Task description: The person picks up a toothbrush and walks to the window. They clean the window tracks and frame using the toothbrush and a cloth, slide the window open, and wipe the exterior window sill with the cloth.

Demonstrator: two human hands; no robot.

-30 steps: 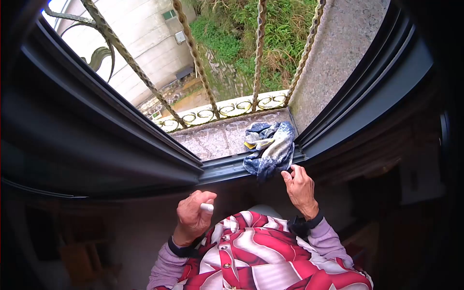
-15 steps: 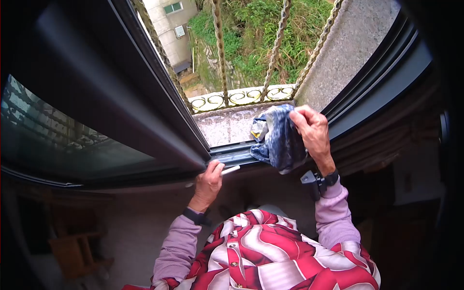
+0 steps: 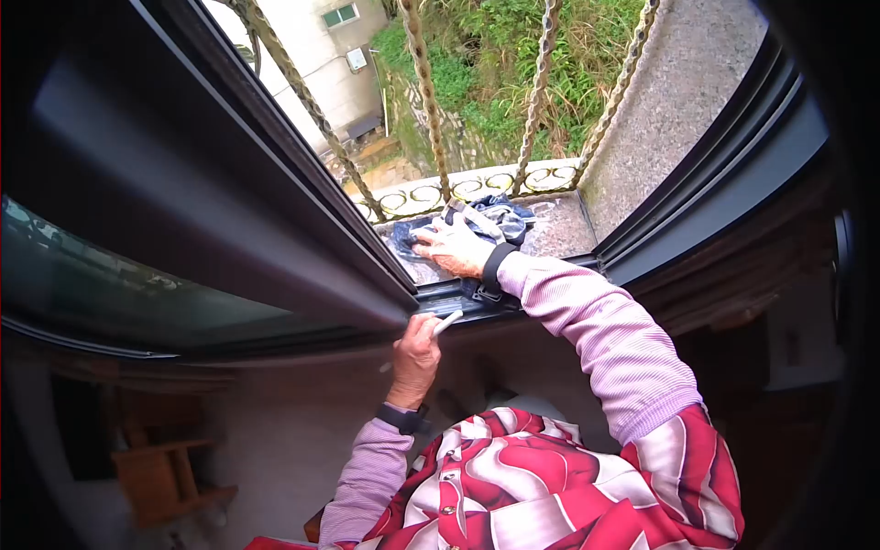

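Note:
My right hand point(image 3: 456, 247) reaches through the window opening, its fingers bent over a crumpled dark blue and white cloth point(image 3: 502, 222) on the stone sill point(image 3: 561, 225). Parts of the cloth spread out on both sides of the hand. Closed around a thin white stick-like thing point(image 3: 447, 323), my left hand point(image 3: 417, 350) is just on the room side of the window track point(image 3: 444, 306). One end of the stick sticks out past the fist, close to the track; most of it is hidden in the fist.
A dark sliding window sash point(image 3: 229, 174) fills the left side. Twisted metal bars point(image 3: 423, 101) and a scrolled white rail point(image 3: 477, 186) stand beyond the sill. To the right are a stone wall point(image 3: 674, 119) and frame point(image 3: 706, 192). Wooden furniture point(image 3: 165, 481) sits below left.
My right hand has moved outward and left, bringing the cloth from above the track down onto the stone sill. My left hand has shifted slightly right, its white stick tilted more upward.

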